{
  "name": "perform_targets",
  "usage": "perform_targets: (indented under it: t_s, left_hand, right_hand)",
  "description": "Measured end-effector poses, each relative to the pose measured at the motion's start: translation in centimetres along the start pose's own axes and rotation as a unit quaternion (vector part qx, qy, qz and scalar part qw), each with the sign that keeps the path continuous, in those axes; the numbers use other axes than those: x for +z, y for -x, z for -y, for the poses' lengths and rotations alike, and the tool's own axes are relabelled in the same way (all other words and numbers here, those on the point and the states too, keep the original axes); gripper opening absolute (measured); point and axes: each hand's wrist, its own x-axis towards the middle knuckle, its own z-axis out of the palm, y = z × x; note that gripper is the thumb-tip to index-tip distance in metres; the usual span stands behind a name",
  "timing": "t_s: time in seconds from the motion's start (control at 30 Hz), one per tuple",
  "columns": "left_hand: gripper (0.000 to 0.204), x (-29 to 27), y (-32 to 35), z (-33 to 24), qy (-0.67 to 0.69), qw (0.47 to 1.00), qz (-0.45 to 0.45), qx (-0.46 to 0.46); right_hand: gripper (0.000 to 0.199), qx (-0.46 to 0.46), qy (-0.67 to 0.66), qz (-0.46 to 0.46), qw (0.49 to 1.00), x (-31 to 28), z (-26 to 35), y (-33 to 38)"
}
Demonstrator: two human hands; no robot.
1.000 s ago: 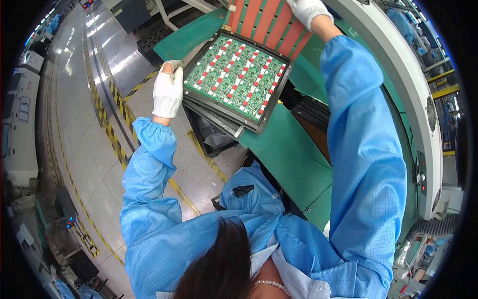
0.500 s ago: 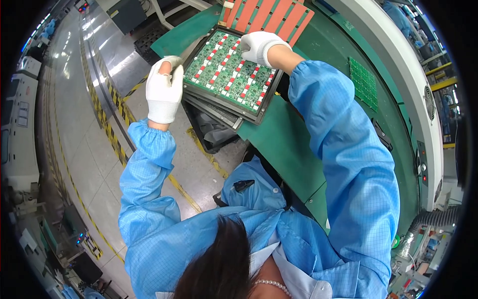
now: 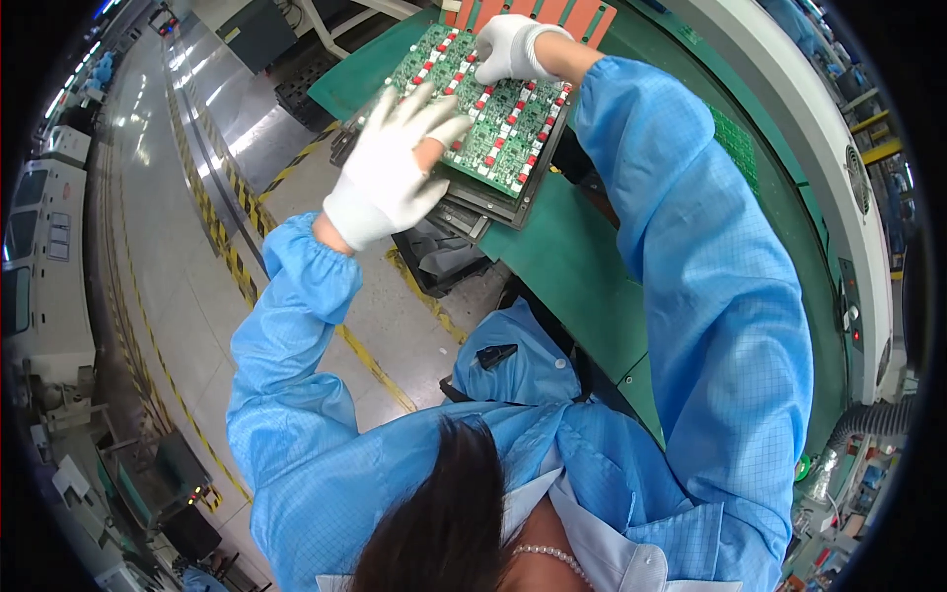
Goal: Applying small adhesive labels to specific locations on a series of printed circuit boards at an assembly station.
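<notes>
A green circuit board panel with rows of red and white parts lies on a black tray at the top centre. My left hand, in a white glove, is over the panel's near left side, with its fingers spread. Whether its fingertips touch the panel cannot be told. At the panel's far side, my gloved right hand has its fingers curled down close to the red and white parts. What its fingertips pinch, if anything, is hidden. More black trays are stacked underneath.
An orange-red slotted plate stands behind the panel. The trays rest by a green work surface, with a black crate below. Another green board lies beyond my right sleeve, near a white curved machine housing. Striped tape marks the floor.
My left hand has gone from the tray's left corner to over the panel, and its fingers have spread. My right hand has shifted slightly upward. The tray's left rim no longer shows beside the panel.
</notes>
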Motion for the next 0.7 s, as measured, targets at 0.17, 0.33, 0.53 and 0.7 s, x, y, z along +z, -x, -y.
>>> perform_targets:
  t_s: [0.17,0.33,0.53,0.7]
  left_hand:
    - [0.021,0.1,-3.8,-1.4,-0.055,0.997,0.020,0.041]
    - [0.008,-0.5,-7.3,-3.6,-0.014,0.962,-0.232,0.142]
    - [0.024,-5.5,-9.9,-5.0,0.350,0.933,-0.075,0.041]
    - [0.027,-2.4,-14.8,-6.4,0.297,0.951,-0.001,0.083]
  right_hand:
    - [0.037,-0.034,-0.117,0.015,0.992,-0.7,-2.5,1.7]
    - [0.042,0.006,-0.093,0.030,0.995,-8.9,-1.6,11.3]
    - [0.041,0.034,-0.490,-0.066,0.868,-17.9,2.1,29.9]
    - [0.046,0.152,-0.193,-0.192,0.950,-18.0,-0.6,46.1]
